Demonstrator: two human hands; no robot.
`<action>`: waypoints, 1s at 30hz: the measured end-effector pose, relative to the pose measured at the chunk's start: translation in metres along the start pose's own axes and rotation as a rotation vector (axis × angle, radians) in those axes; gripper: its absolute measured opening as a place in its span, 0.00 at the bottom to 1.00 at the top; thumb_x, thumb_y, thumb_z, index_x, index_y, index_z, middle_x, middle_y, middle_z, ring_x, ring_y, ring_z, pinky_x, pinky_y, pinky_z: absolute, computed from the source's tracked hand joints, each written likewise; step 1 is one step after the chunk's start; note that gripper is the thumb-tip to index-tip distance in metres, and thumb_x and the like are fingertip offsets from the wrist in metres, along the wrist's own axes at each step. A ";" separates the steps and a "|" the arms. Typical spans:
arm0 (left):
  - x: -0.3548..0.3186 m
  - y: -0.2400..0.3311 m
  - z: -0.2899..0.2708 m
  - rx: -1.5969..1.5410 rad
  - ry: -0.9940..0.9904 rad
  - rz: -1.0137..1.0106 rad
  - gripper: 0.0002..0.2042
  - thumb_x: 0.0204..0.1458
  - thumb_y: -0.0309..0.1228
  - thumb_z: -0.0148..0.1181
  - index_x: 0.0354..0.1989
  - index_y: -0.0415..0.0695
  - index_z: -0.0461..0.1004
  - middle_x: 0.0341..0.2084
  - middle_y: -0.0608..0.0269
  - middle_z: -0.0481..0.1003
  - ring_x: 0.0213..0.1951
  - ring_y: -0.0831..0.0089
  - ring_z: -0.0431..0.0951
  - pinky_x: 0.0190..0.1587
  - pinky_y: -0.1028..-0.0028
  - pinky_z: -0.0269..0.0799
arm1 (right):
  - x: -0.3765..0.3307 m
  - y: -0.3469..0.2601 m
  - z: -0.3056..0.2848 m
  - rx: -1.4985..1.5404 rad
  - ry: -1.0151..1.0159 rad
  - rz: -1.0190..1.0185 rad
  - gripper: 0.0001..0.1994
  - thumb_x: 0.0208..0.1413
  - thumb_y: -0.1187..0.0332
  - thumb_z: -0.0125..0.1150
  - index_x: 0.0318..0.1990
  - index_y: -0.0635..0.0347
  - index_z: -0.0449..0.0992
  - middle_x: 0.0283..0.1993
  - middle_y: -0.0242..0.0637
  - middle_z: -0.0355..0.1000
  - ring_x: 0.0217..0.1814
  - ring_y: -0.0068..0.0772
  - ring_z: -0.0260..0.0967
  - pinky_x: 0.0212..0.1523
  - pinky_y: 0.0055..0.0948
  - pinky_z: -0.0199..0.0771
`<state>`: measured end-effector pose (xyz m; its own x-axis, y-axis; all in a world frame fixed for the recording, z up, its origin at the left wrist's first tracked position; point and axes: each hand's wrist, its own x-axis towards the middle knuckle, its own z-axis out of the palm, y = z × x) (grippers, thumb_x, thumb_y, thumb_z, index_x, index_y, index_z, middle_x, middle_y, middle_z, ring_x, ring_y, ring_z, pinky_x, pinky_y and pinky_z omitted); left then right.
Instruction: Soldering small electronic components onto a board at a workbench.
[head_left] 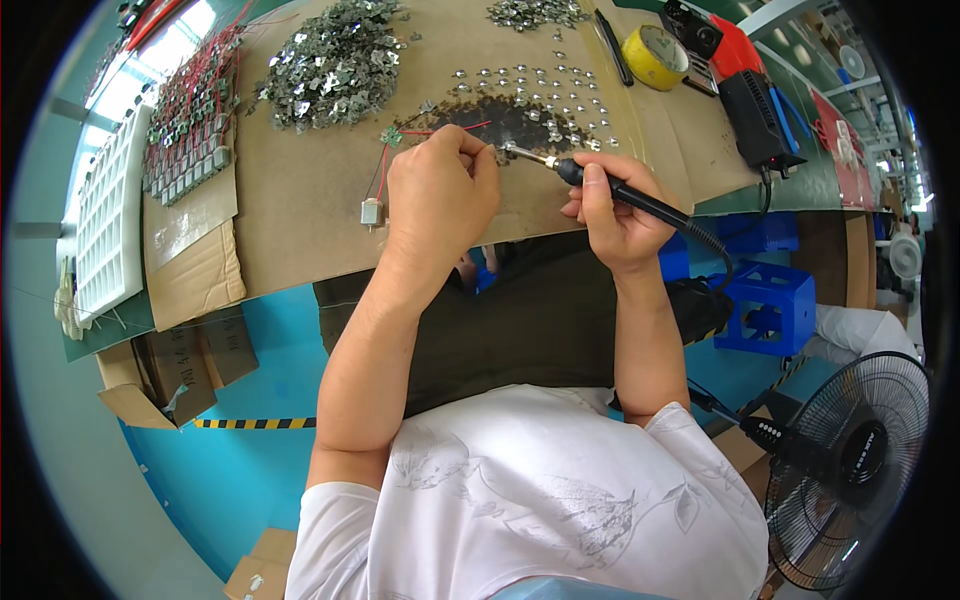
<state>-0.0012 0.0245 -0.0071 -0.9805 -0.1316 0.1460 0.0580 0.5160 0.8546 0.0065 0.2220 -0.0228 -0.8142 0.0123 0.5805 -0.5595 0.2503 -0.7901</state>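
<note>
The right hand (615,215) grips the soldering iron (600,185). The left hand (440,195) pinches a red wire (440,131) on the worktop (300,200). Best to keep both steady, tip on the joint.

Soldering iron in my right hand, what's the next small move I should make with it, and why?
Probably ease the soldering iron tip a touch further left, onto the spot your left hand is pinching. The tip sits just beside those fingers, above the dark scorched patch, and the red wire from the small motor leads up to that same spot. Whether the tip already touches the joint is unclear.
</note>
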 end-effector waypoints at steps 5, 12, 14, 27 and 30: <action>0.000 -0.001 0.001 0.015 -0.005 0.001 0.06 0.55 0.27 0.67 0.29 0.38 0.80 0.20 0.54 0.82 0.26 0.58 0.84 0.33 0.64 0.78 | 0.000 0.000 0.000 -0.003 -0.004 -0.019 0.03 0.62 0.76 0.66 0.40 0.65 0.84 0.25 0.31 0.77 0.23 0.17 0.77 0.22 0.15 0.69; 0.000 -0.003 0.003 0.030 0.009 0.032 0.06 0.55 0.27 0.67 0.30 0.38 0.80 0.21 0.54 0.82 0.27 0.58 0.85 0.33 0.64 0.78 | 0.002 0.000 -0.001 -0.014 -0.015 -0.033 0.04 0.61 0.77 0.65 0.41 0.67 0.83 0.26 0.33 0.78 0.23 0.18 0.77 0.22 0.15 0.72; 0.000 -0.002 0.003 0.025 0.014 0.027 0.05 0.55 0.27 0.67 0.30 0.38 0.80 0.21 0.53 0.82 0.26 0.58 0.85 0.33 0.65 0.78 | -0.002 0.000 0.000 0.060 0.025 0.002 0.04 0.62 0.78 0.65 0.41 0.68 0.83 0.26 0.34 0.78 0.23 0.18 0.77 0.23 0.16 0.74; -0.001 0.011 -0.007 -0.050 0.103 -0.022 0.05 0.56 0.24 0.66 0.36 0.37 0.78 0.18 0.60 0.78 0.21 0.64 0.79 0.30 0.67 0.74 | -0.005 0.006 0.001 0.168 0.102 0.048 0.04 0.62 0.79 0.64 0.42 0.69 0.82 0.29 0.37 0.79 0.24 0.20 0.78 0.22 0.17 0.78; 0.003 0.006 -0.006 0.143 0.151 0.095 0.07 0.54 0.25 0.68 0.38 0.36 0.79 0.27 0.56 0.79 0.28 0.63 0.82 0.35 0.66 0.77 | -0.005 0.004 0.000 0.154 0.098 0.073 0.05 0.61 0.79 0.64 0.42 0.69 0.83 0.29 0.37 0.79 0.24 0.20 0.79 0.22 0.17 0.78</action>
<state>-0.0027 0.0225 0.0017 -0.9319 -0.1966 0.3047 0.1110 0.6452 0.7559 0.0080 0.2225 -0.0287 -0.8389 0.1209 0.5306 -0.5224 0.0946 -0.8475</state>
